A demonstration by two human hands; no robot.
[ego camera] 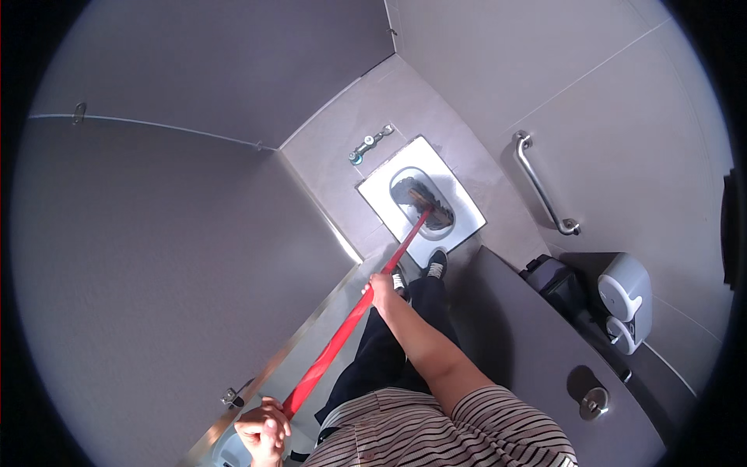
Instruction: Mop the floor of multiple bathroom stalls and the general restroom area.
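Observation:
A red-handled mop (344, 333) slants down from the lower left towards the toilet. My left hand (262, 429) is closed around the upper end of its handle. Farther down the same handle, my right hand (382, 289) grips it with the arm stretched out. The dark, wet-looking mop head (437, 219), with a brownish bar across it, lies inside the bowl of a white squat toilet (382, 190). It covers much of the bowl's bottom. My dark shoes (437, 262) stand at the toilet's near edge, the other one partly behind the handle.
A metal flush pipe (369, 141) stands behind the toilet. On the right wall are a steel grab bar (543, 187) and a paper dispenser (639, 292), with a black bin (551, 277) beside it. A grey partition (175, 233) closes the left; a door panel (537, 344) stands right.

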